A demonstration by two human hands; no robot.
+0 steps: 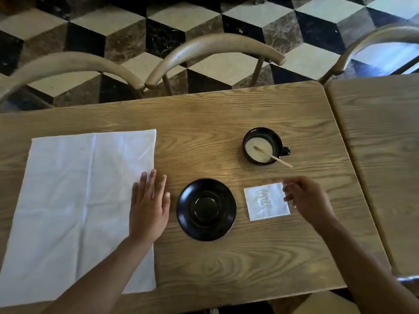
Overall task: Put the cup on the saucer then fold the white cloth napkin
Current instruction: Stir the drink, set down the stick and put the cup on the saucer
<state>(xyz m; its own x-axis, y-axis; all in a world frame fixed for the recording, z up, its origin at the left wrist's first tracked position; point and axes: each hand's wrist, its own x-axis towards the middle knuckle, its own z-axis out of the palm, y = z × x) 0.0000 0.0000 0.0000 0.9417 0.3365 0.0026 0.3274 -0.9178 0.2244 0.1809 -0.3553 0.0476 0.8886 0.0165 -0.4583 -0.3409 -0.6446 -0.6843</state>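
Head view: our left hand [148, 207] lies flat and our right hand [306, 200] hangs loose, holding nothing; the cup [263, 146], behind the saucer [206, 209], looks full and spillable, so we should take its handle.

I saw soft daylight pooling mid-bench [204, 137], corners dim, the right hand [303, 198] motion-blurred, and wide-angle bending at the edges.

A black ceramic cup [263, 146] stands upright toward the table's far right. The round black saucer [206, 209] lies bare. The white cloth napkin [79, 200] is spread flat at the left edge.
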